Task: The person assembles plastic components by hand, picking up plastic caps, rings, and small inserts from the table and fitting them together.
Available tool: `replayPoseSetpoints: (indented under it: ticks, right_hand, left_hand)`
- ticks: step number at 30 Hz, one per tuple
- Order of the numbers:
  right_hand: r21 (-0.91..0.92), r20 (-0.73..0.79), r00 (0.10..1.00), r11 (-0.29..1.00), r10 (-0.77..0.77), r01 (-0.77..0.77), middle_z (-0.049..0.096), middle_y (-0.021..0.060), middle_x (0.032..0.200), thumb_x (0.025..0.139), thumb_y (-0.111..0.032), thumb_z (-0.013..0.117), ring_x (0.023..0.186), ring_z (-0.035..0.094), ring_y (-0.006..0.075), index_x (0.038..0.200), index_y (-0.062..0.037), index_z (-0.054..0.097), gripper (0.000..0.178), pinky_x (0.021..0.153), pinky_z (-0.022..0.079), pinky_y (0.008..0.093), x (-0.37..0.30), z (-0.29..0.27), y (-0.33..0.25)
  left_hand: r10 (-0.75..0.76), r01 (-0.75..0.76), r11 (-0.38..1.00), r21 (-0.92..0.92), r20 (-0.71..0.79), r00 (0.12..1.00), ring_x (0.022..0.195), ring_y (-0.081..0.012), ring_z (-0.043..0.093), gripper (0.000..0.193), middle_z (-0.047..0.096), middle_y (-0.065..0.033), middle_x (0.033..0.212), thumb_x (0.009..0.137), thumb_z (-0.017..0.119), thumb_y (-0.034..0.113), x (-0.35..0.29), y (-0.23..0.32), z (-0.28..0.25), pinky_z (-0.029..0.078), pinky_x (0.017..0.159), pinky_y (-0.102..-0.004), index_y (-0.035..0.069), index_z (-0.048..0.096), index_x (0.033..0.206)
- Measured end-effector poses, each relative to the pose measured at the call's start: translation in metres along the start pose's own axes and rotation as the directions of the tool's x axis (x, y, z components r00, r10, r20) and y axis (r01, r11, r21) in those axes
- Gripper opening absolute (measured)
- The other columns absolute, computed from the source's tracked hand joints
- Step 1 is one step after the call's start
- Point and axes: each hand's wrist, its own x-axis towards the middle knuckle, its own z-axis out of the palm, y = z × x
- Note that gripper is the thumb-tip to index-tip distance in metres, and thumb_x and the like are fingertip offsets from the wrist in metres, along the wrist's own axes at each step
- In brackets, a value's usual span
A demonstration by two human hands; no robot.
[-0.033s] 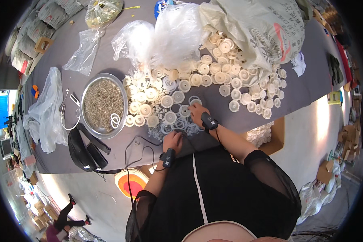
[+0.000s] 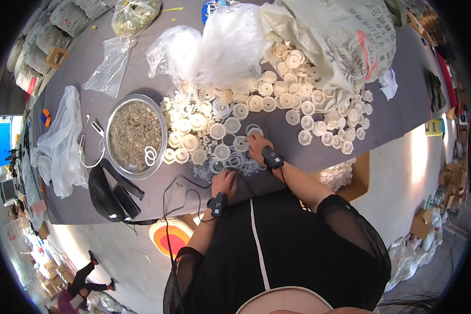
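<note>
grey cloth covers the bench [image 2: 157,73], crowded with round cream plastic discs [image 2: 277,102] spilling from a big white woven sack [image 2: 350,42], so they lie within easy reach. the right hand [image 2: 256,145] presses spread fingers on thin clear plastic rings [image 2: 235,159] near the front edge. the left hand [image 2: 224,183] rests curled just beside them, its grip unclear; open room is left only beside the round metal pan [image 2: 136,134].

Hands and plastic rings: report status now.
Left hand on the clear rings at the table edge. Right hand flat on white discs. Metal bowl sits left, clear of both.
</note>
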Motion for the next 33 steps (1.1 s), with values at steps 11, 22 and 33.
replayPoseSetpoints:
  ticks: [11, 22, 33]
  right_hand:
    - [0.040, 0.242, 0.967, 0.996, -0.084, 0.077, 0.051, 0.0100, 0.089, 0.071, -0.008, 0.056, 0.079, 0.054, 0.0277, 0.093, -0.0068, 0.054, 0.022, 0.067, 0.045, 0.0341, -0.026, 0.017, -0.029]
    - [0.096, 0.233, 0.972, 0.993, 0.039, -0.062, 0.050, 0.0113, 0.092, 0.074, -0.013, 0.055, 0.079, 0.054, 0.0276, 0.099, -0.0076, 0.053, 0.025, 0.067, 0.045, 0.0338, -0.045, 0.021, -0.046]
    - [0.176, 0.220, 0.969, 0.973, 0.112, -0.152, 0.051, 0.0113, 0.093, 0.076, -0.016, 0.053, 0.082, 0.054, 0.0284, 0.096, -0.0072, 0.054, 0.022, 0.070, 0.044, 0.0353, -0.058, 0.017, -0.059]
  left_hand:
    - [-0.230, 0.217, 0.965, -0.147, -0.081, 0.970, 0.084, -0.0304, 0.052, 0.025, 0.051, -0.0127, 0.095, 0.073, 0.054, 0.009, 0.000, -0.026, -0.021, 0.043, 0.070, -0.0363, 0.006, 0.052, 0.099]
    - [-0.378, 0.292, 0.864, 0.410, 0.147, 0.914, 0.068, -0.0301, 0.057, 0.025, 0.059, -0.0118, 0.071, 0.083, 0.041, 0.025, 0.048, -0.061, -0.043, 0.044, 0.056, -0.0396, 0.012, 0.052, 0.101]
    - [-0.339, 0.291, 0.900, 0.325, 0.102, 0.935, 0.066, -0.0329, 0.057, 0.021, 0.058, -0.0150, 0.070, 0.079, 0.046, 0.026, 0.050, -0.063, -0.041, 0.044, 0.056, -0.0438, 0.007, 0.054, 0.079]
